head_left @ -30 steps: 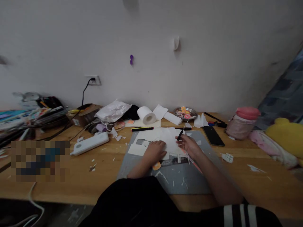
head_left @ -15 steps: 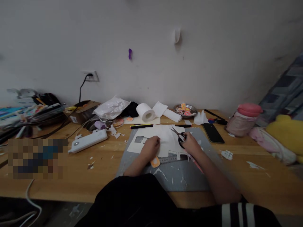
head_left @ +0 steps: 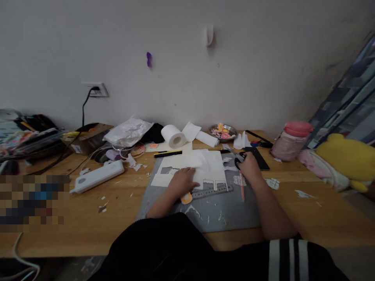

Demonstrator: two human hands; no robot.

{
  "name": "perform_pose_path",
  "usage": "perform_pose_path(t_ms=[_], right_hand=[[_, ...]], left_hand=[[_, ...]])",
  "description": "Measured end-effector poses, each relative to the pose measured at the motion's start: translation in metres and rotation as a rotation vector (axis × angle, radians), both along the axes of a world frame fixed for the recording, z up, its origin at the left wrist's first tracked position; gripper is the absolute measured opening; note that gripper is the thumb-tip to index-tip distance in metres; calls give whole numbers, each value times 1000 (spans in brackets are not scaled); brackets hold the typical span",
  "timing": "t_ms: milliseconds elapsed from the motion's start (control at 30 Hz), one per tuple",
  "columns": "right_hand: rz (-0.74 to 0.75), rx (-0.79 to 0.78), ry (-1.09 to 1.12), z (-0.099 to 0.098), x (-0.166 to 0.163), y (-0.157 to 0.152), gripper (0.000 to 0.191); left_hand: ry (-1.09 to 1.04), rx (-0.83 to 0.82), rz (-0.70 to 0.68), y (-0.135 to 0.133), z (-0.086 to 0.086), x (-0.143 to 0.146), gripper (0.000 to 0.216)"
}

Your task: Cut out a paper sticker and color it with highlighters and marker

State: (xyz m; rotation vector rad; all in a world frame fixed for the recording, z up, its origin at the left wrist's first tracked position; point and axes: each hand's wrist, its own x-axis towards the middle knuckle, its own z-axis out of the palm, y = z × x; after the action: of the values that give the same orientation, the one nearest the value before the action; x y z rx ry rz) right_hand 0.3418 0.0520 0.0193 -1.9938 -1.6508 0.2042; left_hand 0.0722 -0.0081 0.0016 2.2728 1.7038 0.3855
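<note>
my left hand (head_left: 183,180) lies loose on white paper sheets (head_left: 215,166) over smooth grey mat (head_left: 240,216); right hand (head_left: 251,167) grips black-handled metal scissors (head_left: 236,161) near flat black phone (head_left: 259,158); careless swing could scratch it.

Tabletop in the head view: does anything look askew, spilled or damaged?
Yes, untidiness: paper scraps lie strewn across the gray mat and the wooden table instead of gathered together. The paper roll lies on its side, and the white sheets under the left hand overlap unevenly. No liquid spill is visible.
</note>
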Motion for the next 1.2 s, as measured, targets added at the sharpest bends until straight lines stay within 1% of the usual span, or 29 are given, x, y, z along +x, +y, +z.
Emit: perform_pose_path(t_ms=[133,267,333,400,433,533,633,800,900,1033,1100,1200], right_hand=[[-50,-43,-25,-1,9,1,28],[-89,-121,-45,-2,12,0,29],[-111,-163,-57,-2,13,-1,29],[-127,-207,-71,-1,15,-2,30],[-132,-227,-78,-1,15,-3,30],[-138,-264,-105,2,14,-4,31],[-131,-259,-141,6,8,-7,34],[-57,-229,-198,13,-9,-15,40],[10,-226,-227,12,-19,-18,40],[83,-237,-255,7,-27,-20,40],[119,-252,-256,4,-28,-20,43],[171,-242,-264,1,-30,-20,46]], left_hand=[[-6,17,68,6,-1,-5,38],[19,51,152,7,0,-9,33],[35,67,132,6,2,-12,28],[47,56,72,3,6,-16,20],[50,39,35,2,8,-19,21],[51,-32,-60,-2,13,-31,32],[55,-88,-116,-4,14,-44,38],[70,-145,-125,-7,9,-55,71],[74,-148,-104,-9,9,-54,81],[70,-121,-64,-10,10,-50,82],[65,-96,-44,-9,10,-49,77],[50,-42,-15,-7,6,-49,65]])
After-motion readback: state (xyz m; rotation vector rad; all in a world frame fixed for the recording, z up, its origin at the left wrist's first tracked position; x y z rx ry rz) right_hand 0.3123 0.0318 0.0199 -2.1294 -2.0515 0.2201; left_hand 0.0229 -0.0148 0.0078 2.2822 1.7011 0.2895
